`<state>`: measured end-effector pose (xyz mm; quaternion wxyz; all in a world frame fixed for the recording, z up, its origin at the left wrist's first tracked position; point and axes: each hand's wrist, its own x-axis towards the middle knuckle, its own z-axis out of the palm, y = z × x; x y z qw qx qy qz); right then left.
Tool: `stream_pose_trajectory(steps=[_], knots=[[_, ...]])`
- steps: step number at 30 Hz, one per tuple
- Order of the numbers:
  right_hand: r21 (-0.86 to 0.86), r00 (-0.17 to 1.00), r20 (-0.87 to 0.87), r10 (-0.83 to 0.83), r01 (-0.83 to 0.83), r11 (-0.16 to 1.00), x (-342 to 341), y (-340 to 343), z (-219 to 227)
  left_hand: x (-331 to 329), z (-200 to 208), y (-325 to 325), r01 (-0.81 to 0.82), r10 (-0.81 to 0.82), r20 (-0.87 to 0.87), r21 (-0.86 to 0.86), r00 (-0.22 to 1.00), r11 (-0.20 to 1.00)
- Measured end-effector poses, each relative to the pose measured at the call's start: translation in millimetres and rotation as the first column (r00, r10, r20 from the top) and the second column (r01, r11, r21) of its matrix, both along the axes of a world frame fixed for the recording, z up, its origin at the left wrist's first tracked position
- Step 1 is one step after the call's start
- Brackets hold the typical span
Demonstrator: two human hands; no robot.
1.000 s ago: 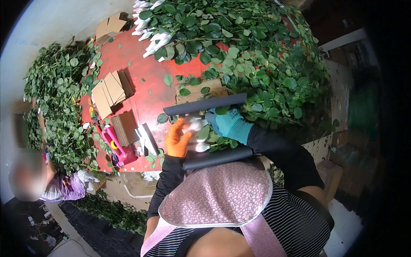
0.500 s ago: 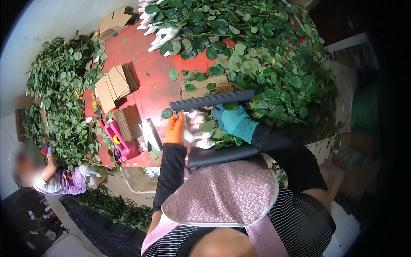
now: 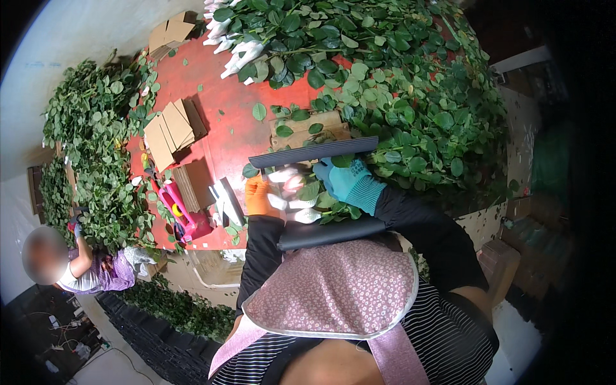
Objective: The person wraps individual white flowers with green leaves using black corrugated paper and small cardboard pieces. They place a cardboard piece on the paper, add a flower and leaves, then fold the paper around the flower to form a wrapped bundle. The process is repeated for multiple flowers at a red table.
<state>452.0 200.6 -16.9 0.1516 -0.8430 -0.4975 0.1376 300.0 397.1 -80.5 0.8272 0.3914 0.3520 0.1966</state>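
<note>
My left hand [image 3: 258, 197], in an orange glove, has its fingers drawn together beside a row of pale flower heads in white sleeves [image 3: 307, 215]; what it pinches is too small to make out. Across the bunch my right hand [image 3: 344, 185], in a teal glove, is curled round leafy stems [image 3: 335, 210] just behind the heads. The flowers lie between two dark padded bars, a ribbed far bar [image 3: 314, 153] and a smooth near bar [image 3: 330, 233] against my apron. One leaf pokes up over my right fingers.
Leafy stems [image 3: 417, 109] are heaped at the right and far side of the red table [image 3: 234, 141]. Cardboard pieces [image 3: 170, 131], a pink tool [image 3: 183, 212] and a white strip-like stack [image 3: 226, 200] lie left. A person [image 3: 96, 266] works at far left.
My left hand has shifted slightly left and down, its fingers now more bunched. My right hand stays at the stems, with the whole view shifted a little.
</note>
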Motion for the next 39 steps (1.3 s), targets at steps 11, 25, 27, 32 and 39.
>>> stream_pose_trajectory(steps=[11,25,27,32,39], knots=[[0.459,0.927,-0.271,0.26,-0.113,0.881,11,-22,-20,-24,44,14,0.612,-0.46,-0.408,0.447,0.789,0.653],[0.326,0.806,-0.565,0.177,0.021,0.945,10,-21,-11,-44,65,68,0.463,-0.432,-0.215,0.627,0.876,0.627],[0.219,0.875,-0.435,0.212,-0.126,0.968,14,-23,10,-30,84,53,0.58,-0.571,-0.243,0.614,0.784,0.535],[-0.215,0.951,-0.156,0.267,-0.297,0.93,-4,-4,30,-13,69,-6,0.738,-0.659,-0.374,0.117,0.652,0.664],[-0.189,0.972,-0.049,0.23,-0.235,0.953,-10,-7,17,-33,49,-3,0.708,-0.606,-0.367,0.362,0.706,0.606]])
